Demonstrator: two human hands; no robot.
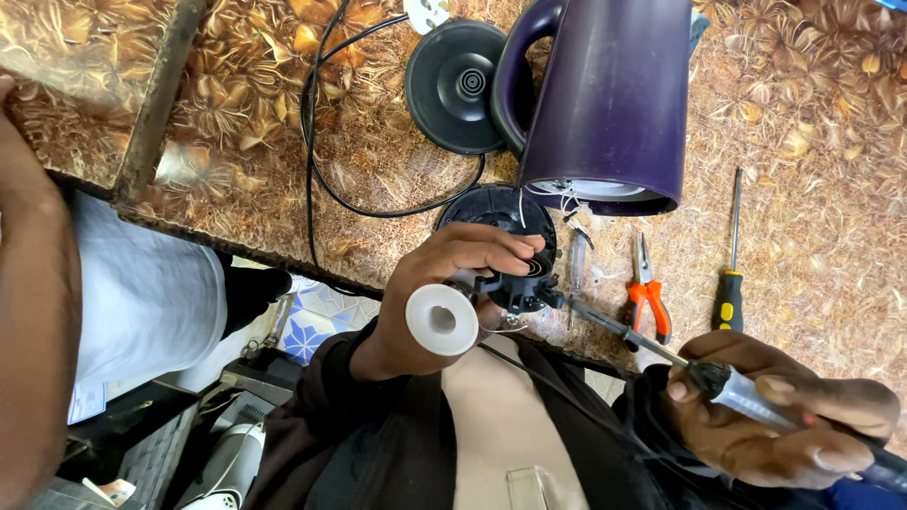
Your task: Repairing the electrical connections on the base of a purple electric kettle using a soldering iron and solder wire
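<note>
Now: kettle repair on patterned table (812, 236), both hands busy.

Purple kettle (614, 94) lies on its side, open bottom toward the person, wires hanging out; round black power base (458, 85) with cord just beside it. Left hand (444, 283) closed around a black kettle part (515, 274), held above the table edge, white tape roll (442, 319) at its palm. Right hand (784, 416) wrapped tight on a clear-handled screwdriver (661, 351), tip touching the part. Orange pliers (647, 293) and yellow-black screwdriver (730, 274) lie between kettle and right hand.
</note>
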